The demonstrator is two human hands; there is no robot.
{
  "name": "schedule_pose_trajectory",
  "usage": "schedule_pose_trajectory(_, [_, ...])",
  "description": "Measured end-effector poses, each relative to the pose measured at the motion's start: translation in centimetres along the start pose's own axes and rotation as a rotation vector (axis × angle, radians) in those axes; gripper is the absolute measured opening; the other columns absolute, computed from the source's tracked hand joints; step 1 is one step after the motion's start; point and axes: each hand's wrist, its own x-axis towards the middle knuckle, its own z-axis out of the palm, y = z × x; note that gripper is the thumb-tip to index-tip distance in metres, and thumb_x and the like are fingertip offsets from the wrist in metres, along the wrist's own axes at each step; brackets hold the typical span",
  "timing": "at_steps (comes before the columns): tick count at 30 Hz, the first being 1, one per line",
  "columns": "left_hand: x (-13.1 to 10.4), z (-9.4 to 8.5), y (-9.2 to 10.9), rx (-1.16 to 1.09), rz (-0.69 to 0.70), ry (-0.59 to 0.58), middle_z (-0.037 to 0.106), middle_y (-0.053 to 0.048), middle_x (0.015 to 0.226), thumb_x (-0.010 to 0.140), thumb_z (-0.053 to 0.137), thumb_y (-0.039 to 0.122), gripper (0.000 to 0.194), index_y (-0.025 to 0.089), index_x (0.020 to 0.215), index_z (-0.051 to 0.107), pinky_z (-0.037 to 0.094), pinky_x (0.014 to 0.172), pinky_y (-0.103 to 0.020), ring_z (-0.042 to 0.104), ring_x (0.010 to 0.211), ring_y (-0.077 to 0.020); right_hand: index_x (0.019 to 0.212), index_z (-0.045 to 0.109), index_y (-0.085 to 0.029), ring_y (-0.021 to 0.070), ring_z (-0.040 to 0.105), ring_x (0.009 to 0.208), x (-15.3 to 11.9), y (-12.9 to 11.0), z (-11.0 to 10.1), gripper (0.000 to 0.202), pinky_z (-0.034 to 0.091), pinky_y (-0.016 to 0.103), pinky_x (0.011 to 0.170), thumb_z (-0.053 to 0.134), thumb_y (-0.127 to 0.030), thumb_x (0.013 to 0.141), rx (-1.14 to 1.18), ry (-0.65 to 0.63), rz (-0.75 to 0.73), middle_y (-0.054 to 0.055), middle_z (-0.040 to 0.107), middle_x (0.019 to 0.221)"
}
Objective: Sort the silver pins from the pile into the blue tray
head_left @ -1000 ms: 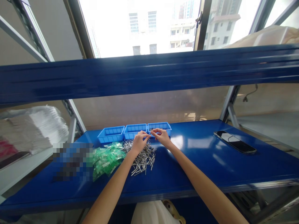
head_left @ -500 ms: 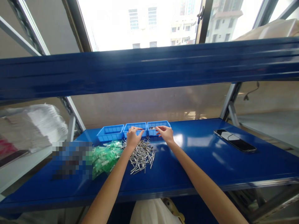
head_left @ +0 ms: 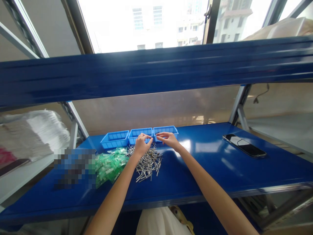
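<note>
My left hand is over the back of a pile of thin metal pins, in front of the middle blue bin. Its thumb and forefinger come close together, and whatever lies between them is too small to make out. Just to the right, my right hand is at the front of the right blue bin, fingers pinched and pointing at my left hand. What it holds, if anything, cannot be made out. The left blue bin stands beside the other two.
Green plastic bags lie left of the pins, next to a blurred-out patch. A phone rests on the blue table at the right. A blue shelf beam crosses above. Wrapped packages sit at the far left.
My right hand has moved left, closer to my left hand, and now covers the small parts seen in the right bin. The view has shifted slightly.
</note>
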Motion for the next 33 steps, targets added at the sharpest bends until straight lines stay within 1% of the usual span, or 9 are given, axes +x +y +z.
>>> schedule_pose_trajectory(4, [-0.2, 0.1, -0.1, -0.012, 0.027, -0.139, 0.054, -0.002, 0.073, 0.077, 0.049, 0.037, 0.026, 0.017, 0.069, 0.063, 0.041, 0.063, -0.027, 0.048, 0.058, -0.0109, 0.078, 0.071, -0.017, 0.0112, 0.055, 0.062, -0.6, 0.1, 0.0, 0.032, 0.042, 0.021, 0.053, 0.070, -0.041, 0.057, -0.182, -0.387, 0.019, 0.005, 0.067, 0.078])
schedule_pose_trajectory(11, [-0.4, 0.0, 0.3, -0.041, 0.080, -0.199, 0.053, -0.002, 0.066, 0.078, 0.043, 0.048, 0.039, 0.016, 0.064, 0.062, 0.038, 0.057, -0.025, 0.049, 0.059, -0.0119, 0.085, 0.071, -0.020, 0.0064, 0.039, 0.045, -0.6, 0.5, -0.5, 0.042, 0.029, 0.020, 0.042, 0.074, -0.041, 0.048, -0.388, -0.551, 0.031, -0.004, 0.054, 0.051])
schedule_pose_trajectory(13, [-0.4, -0.1, 0.5, -0.042, 0.079, -0.212, 0.054, -0.002, 0.066, 0.078, 0.043, 0.049, 0.041, 0.016, 0.064, 0.062, 0.037, 0.057, -0.025, 0.049, 0.059, -0.0120, 0.083, 0.072, -0.020, 0.0072, 0.040, 0.046, -0.5, 0.8, -0.5, 0.038, 0.030, 0.020, 0.043, 0.072, -0.041, 0.052, -0.410, -0.535, 0.009, -0.003, 0.056, 0.053])
schedule_pose_trajectory(15, [-0.4, -0.2, 0.5, -0.044, 0.059, -0.247, 0.057, -0.003, 0.066, 0.077, 0.043, 0.049, 0.041, 0.016, 0.065, 0.063, 0.037, 0.056, -0.025, 0.050, 0.060, -0.0125, 0.078, 0.072, -0.020, 0.0091, 0.046, 0.051, -0.4, 1.2, -0.4, 0.029, 0.032, 0.021, 0.046, 0.070, -0.040, 0.056, -0.441, -0.456, -0.016, 0.000, 0.062, 0.060])
schedule_pose_trajectory(18, [-0.4, -0.6, 0.4, -0.079, 0.002, -0.413, 0.061, -0.003, 0.069, 0.074, 0.046, 0.051, 0.040, 0.017, 0.070, 0.066, 0.037, 0.054, -0.023, 0.052, 0.062, -0.0135, 0.074, 0.072, -0.021, 0.0118, 0.052, 0.057, -0.3, 1.6, -0.4, 0.024, 0.033, 0.021, 0.048, 0.068, -0.039, 0.059, -0.538, -0.334, -0.022, 0.001, 0.066, 0.068])
schedule_pose_trajectory(20, [-0.4, -0.8, 0.1, -0.099, -0.024, -0.544, 0.062, -0.003, 0.070, 0.069, 0.050, 0.053, 0.040, 0.017, 0.074, 0.067, 0.037, 0.053, -0.022, 0.053, 0.063, -0.0140, 0.075, 0.072, -0.022, 0.0128, 0.053, 0.060, -0.3, 1.5, -0.4, 0.024, 0.032, 0.021, 0.048, 0.068, -0.040, 0.059, -0.598, -0.305, -0.014, 0.001, 0.066, 0.071])
schedule_pose_trajectory(22, [-0.4, -1.1, -0.1, -0.105, -0.024, -0.615, 0.062, -0.003, 0.071, 0.065, 0.054, 0.054, 0.041, 0.018, 0.078, 0.068, 0.038, 0.052, -0.022, 0.053, 0.063, -0.0141, 0.076, 0.072, -0.023, 0.0135, 0.055, 0.063, -0.5, 1.2, -0.4, 0.024, 0.032, 0.021, 0.048, 0.067, -0.041, 0.060, -0.632, -0.300, -0.015, 0.001, 0.067, 0.073])
schedule_pose_trajectory(28, [-0.4, -1.5, -0.5, -0.117, 0.023, -0.657, 0.059, -0.003, 0.071, 0.057, 0.062, 0.054, 0.043, 0.020, 0.083, 0.068, 0.038, 0.053, -0.022, 0.052, 0.064, -0.0145, 0.079, 0.071, -0.025, 0.0132, 0.056, 0.065, -0.8, 0.6, -0.1, 0.022, 0.031, 0.020, 0.049, 0.064, -0.039, 0.064, -0.710, -0.280, -0.023, 0.000, 0.066, 0.077])
schedule_pose_trajectory(33, [-0.4, -1.2, -0.6, -0.069, 0.023, -0.620, 0.053, 0.000, 0.062, 0.060, 0.061, 0.051, 0.039, 0.020, 0.083, 0.067, 0.033, 0.048, -0.022, 0.048, 0.057, -0.0125, 0.077, 0.070, -0.025, 0.0140, 0.057, 0.067, -0.8, 0.6, 0.1, 0.018, 0.032, 0.021, 0.050, 0.061, -0.038, 0.068, -0.704, -0.251, -0.044, 0.000, 0.067, 0.074])
